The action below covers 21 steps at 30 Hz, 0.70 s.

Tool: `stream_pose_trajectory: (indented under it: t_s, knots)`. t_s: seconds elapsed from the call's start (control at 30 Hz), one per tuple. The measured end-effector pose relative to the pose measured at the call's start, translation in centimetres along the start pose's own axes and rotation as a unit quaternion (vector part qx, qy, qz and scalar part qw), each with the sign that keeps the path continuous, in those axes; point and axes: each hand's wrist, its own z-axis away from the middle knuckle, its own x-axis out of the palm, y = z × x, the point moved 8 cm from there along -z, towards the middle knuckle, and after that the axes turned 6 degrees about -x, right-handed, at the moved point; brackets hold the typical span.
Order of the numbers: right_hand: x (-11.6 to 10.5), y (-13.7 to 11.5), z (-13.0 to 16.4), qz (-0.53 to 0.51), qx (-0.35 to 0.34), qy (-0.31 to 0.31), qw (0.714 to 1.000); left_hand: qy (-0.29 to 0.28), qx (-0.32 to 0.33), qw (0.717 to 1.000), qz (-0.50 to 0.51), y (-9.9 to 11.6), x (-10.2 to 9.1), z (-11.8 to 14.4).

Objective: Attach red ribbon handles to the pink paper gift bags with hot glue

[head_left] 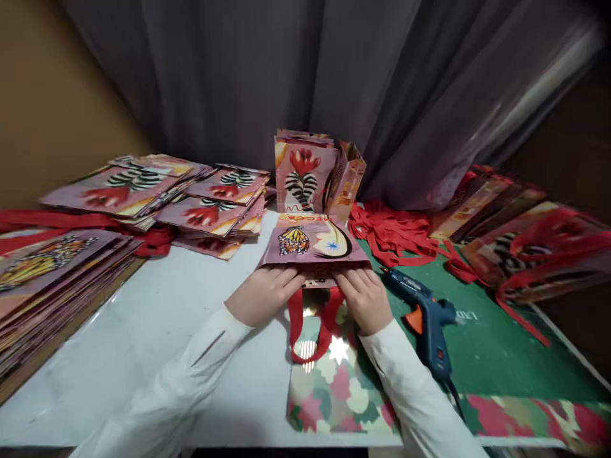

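A printed paper gift bag (316,240) with a butterfly and an eye on it lies in front of me, its mouth towards me. My left hand (267,294) grips the left side of the mouth, its fingertips hidden under the upper panel. On the right side, my right hand (365,298) holds the bag the same way. Between the hands a red ribbon handle (296,327) loops down from the mouth. It rests over a sheet of floral camouflage-patterned paper (329,394). A blue glue gun (429,321) with an orange trigger lies just right of my right hand.
Flat printed bags are stacked at the left (62,267) and back left (128,184). Upright bags (305,175) stand behind the held one. A heap of red ribbons (391,232) sits at the back right, near bags with red handles (544,248). A grey curtain (267,76) hangs behind.
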Motion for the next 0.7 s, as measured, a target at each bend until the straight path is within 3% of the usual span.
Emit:
stream_pose_trajectory:
  t_s: [0.3, 0.57, 0.7]
  knots:
    - [-2.1, 0.4, -0.3, 0.003, 0.015, 0.067, 0.998, 0.134, 0.001, 0.991, -0.001, -0.2, -2.9, 0.7]
    - [-1.6, -0.2, -0.1, 0.004, -0.030, 0.028, 0.999, 0.124, 0.038, 0.991, -0.020, -0.6, -2.8, 1.1]
    - [-1.8, -0.3, 0.0, 0.004, -0.046, 0.048, 0.998, 0.112, 0.040, 0.993, -0.025, -0.3, -2.6, 0.8]
